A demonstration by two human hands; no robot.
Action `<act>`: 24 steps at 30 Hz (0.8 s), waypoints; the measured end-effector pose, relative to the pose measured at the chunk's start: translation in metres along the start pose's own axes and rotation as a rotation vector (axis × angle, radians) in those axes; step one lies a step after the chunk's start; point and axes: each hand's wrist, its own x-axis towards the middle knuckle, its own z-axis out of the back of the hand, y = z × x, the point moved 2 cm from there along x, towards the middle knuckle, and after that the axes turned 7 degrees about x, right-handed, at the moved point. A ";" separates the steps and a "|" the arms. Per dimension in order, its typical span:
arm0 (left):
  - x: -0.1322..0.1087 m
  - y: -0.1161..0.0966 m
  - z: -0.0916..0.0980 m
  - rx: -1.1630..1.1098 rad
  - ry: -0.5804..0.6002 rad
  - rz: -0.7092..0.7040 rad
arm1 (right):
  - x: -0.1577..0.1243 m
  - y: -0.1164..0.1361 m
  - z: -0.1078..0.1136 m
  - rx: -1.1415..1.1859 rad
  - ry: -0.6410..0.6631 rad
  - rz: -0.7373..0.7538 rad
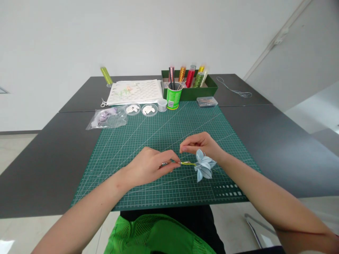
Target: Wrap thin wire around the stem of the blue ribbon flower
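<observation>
A pale blue paper flower (204, 166) hangs just above the green cutting mat (148, 141), with a thin stem (186, 163) partly wrapped in green tape pointing left. My left hand (149, 166) pinches the bare wire end of that stem between thumb and fingertips. My right hand (201, 144) is curled over the flower, its fingertips pinched together close to the stem's taped part; what they hold is too small to make out.
At the mat's far edge stand a green cup (173, 96) of tools, a green box (209, 88) with glitter tubes, two small dishes (132, 109), a little jar, a clear case (207, 101), a plastic bag (107, 118), a patterned sheet (135, 91) and scissors (103, 103). A cord (235, 91) lies far right.
</observation>
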 end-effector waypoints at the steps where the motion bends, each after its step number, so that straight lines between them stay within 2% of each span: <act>1: 0.000 0.000 0.000 -0.002 -0.003 -0.001 | 0.000 -0.001 0.000 -0.010 0.002 -0.001; 4: -0.001 0.000 0.001 -0.007 -0.051 0.005 | 0.002 -0.002 0.000 -0.055 0.000 0.007; 6: -0.001 0.000 0.004 -0.011 -0.129 0.053 | 0.002 -0.004 0.002 -0.100 0.004 0.025; 10: 0.000 0.007 0.012 0.001 -0.314 0.317 | 0.002 -0.005 0.004 -0.233 -0.023 0.077; 12: 0.001 0.012 0.014 0.014 -0.352 0.437 | 0.000 -0.005 0.002 -0.292 -0.016 0.105; 14: 0.003 0.017 0.014 0.020 -0.340 0.489 | -0.002 -0.003 -0.002 -0.320 0.045 0.135; 18: 0.006 0.024 0.012 0.039 -0.243 0.522 | -0.007 0.003 -0.010 -0.305 0.135 0.169; 24: 0.005 0.026 0.006 0.016 -0.042 0.511 | -0.012 0.015 -0.006 -0.187 0.115 0.180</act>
